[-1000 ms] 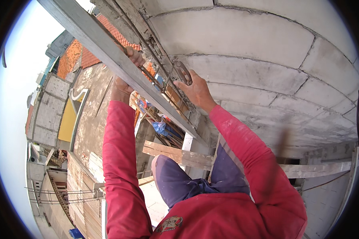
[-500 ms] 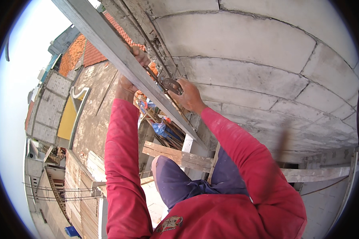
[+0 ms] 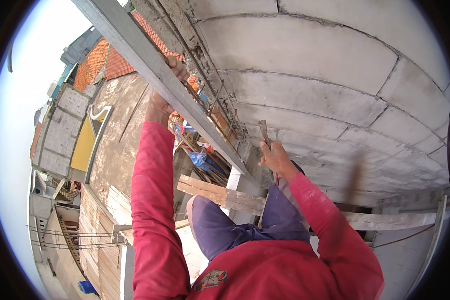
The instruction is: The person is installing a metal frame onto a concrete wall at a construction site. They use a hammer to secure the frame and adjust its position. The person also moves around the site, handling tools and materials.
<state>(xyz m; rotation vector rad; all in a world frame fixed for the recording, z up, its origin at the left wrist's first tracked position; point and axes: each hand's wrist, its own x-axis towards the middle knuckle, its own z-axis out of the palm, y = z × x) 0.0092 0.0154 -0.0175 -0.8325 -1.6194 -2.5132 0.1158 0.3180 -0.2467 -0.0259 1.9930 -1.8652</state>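
A long grey board (image 3: 150,65) slants from the upper left down to the middle. My left hand (image 3: 161,106) is closed round it, the wrist side on the near edge and the fingertips showing past the far edge. The board hides the rest of that hand. To the right of the board, above my knee, my right hand (image 3: 277,161) is closed on a rusty, pincer-like hand tool (image 3: 265,131). Its flared metal end points up, away from everything; the grip is mostly hidden by the hand. Thin steel reinforcing bars (image 3: 212,95) run beside the board's right edge.
A pale block wall (image 3: 305,95) rises on the right. A short rough plank (image 3: 220,194) crosses by my knees, and another plank (image 3: 390,220) lies at the right. Below on the left are roofs (image 3: 117,65), a blue bundle (image 3: 199,160) and poles at a drop.
My right hand has drawn back from the reinforcing bars, down and to the right, with the tool turned upward. The left hand stays on the board, which has shifted slightly in view.
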